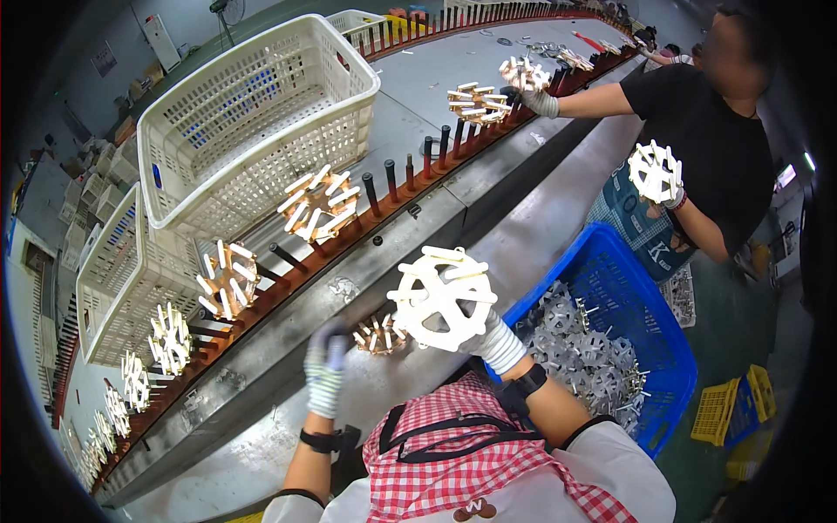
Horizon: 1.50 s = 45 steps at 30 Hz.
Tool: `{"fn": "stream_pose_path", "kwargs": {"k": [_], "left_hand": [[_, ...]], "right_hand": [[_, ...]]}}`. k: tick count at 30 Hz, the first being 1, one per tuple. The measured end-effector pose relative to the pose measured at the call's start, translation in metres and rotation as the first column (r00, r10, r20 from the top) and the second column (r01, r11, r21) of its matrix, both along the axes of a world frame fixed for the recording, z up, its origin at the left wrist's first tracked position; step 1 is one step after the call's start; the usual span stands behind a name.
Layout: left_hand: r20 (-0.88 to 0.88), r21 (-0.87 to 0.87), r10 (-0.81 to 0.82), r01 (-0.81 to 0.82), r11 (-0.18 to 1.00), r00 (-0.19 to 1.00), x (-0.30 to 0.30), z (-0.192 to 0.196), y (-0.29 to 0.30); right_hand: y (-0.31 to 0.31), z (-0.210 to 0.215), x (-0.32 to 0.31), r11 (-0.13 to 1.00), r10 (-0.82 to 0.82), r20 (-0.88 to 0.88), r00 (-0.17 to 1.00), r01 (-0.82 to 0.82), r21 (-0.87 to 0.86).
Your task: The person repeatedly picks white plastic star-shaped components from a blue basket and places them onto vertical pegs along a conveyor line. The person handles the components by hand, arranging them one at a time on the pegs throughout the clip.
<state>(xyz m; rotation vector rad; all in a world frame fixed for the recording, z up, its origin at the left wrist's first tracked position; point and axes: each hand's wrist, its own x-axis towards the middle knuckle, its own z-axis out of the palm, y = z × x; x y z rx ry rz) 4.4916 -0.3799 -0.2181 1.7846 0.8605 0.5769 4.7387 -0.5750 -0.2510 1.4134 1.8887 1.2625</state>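
My right hand (495,342), in a striped work glove, is closed on the lower right rim of a bright, wheel-shaped metal part (443,298) with spokes and short pegs. My left hand (324,362), gloved alike, is raised over the metal ledge to the left, with nothing visible in it; motion smears its fingers. Between the hands, a copper-toned part with pegs (380,335) lies on the ledge. Beyond, another such part (321,205) sits on the row of upright posts, beside one more part (230,281).
A blue basket (671,366) full of grey metal parts stands at my right. A white perforated crate (261,174) rests behind the posts (391,179), above a second white crate (109,301). At right, a co-worker (715,131) handles similar parts. Yellow baskets (717,411) lie farther right.
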Motion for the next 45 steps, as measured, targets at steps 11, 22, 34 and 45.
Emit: {"fn": "stream_pose_path", "kwargs": {"k": [11,22,34,45], "left_hand": [[0.117,0.288,-0.568,0.519,0.805,0.815,0.149,-0.032,-0.071],[0.448,-0.749,-0.026,0.391,0.534,0.894,0.236,-0.054,-0.075],[0.474,-0.8,0.084,0.389,0.457,0.876,0.327,-0.088,-0.099],[0.53,-0.385,0.245,-0.027,0.922,0.812,0.41,-0.049,-0.019]], "right_hand": [[-0.015,0.019,0.02,0.988,-0.013,0.197,-0.98,0.018,0.154],[-0.044,0.024,0.1,0.939,0.344,0.248,-0.906,0.335,-0.078],[-0.05,0.014,0.199,0.928,0.372,0.284,-0.884,0.356,-0.11],[-0.075,0.0,0.302,0.931,0.35,0.325,-0.878,0.364,-0.019]]}}
